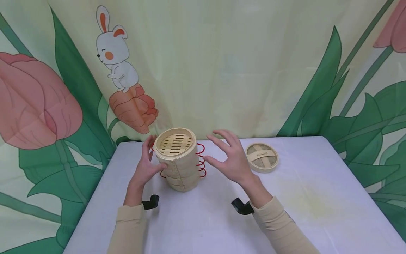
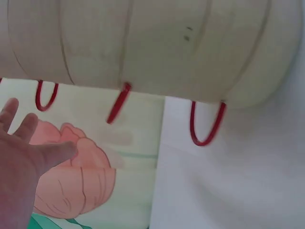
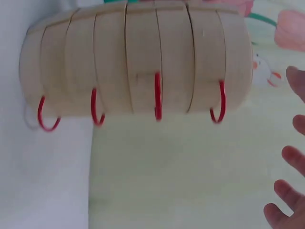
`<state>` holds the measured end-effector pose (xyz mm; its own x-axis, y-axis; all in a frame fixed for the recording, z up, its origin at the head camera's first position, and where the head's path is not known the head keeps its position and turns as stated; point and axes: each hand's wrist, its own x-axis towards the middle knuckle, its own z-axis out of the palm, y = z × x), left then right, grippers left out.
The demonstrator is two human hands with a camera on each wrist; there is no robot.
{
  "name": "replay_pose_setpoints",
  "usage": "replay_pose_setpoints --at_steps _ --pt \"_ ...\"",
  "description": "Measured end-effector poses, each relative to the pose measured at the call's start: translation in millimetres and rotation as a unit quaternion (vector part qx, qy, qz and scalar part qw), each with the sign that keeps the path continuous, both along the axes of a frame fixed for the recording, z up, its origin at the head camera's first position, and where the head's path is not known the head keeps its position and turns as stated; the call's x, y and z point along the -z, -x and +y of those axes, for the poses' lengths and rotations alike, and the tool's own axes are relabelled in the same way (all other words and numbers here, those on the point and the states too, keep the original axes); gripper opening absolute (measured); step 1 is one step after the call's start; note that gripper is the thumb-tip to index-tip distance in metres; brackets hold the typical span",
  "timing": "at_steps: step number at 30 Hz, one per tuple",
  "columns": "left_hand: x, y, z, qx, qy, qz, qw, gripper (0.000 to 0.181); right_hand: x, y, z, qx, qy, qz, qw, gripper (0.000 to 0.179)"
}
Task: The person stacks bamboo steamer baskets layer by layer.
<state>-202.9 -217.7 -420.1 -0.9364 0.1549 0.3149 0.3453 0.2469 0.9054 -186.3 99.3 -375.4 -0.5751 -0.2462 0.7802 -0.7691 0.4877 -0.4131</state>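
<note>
A stack of bamboo steamer baskets (image 1: 180,174) stands upright on the table, with a slatted base (image 1: 176,144) showing inside its open top. Red loops (image 2: 208,124) stick out from the sides of several tiers. My left hand (image 1: 145,164) is beside the stack's upper left, thumb and fingers spread; whether it touches the bamboo I cannot tell. To the right of the stack, my right hand (image 1: 233,158) is raised with its fingers apart, holding nothing. In the right wrist view, its fingertips (image 3: 293,157) are off past the stack's top end.
A round bamboo steamer lid (image 1: 261,157) with a strap handle lies on the white table (image 1: 203,225), right of the stack. Behind the table hangs a curtain (image 1: 203,70) printed with flowers and a rabbit. A black wrist mount (image 1: 242,206) projects from each forearm.
</note>
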Motion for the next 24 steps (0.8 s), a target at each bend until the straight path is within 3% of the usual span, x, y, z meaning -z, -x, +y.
replay_pose_setpoints --at_steps 10,18,24 --pt "-9.6 4.5 6.6 0.039 -0.008 0.014 0.9991 0.129 14.1 10.2 54.8 0.012 0.011 -0.015 0.9998 0.061" --pt "-26.0 3.1 9.4 0.012 0.028 0.040 0.9987 0.133 29.4 17.4 100.4 0.072 0.006 -0.040 0.9965 0.061" --pt "-36.1 2.1 14.7 0.012 0.064 0.039 0.9971 0.119 37.2 24.2 127.0 0.112 -0.006 -0.076 0.9908 0.058"
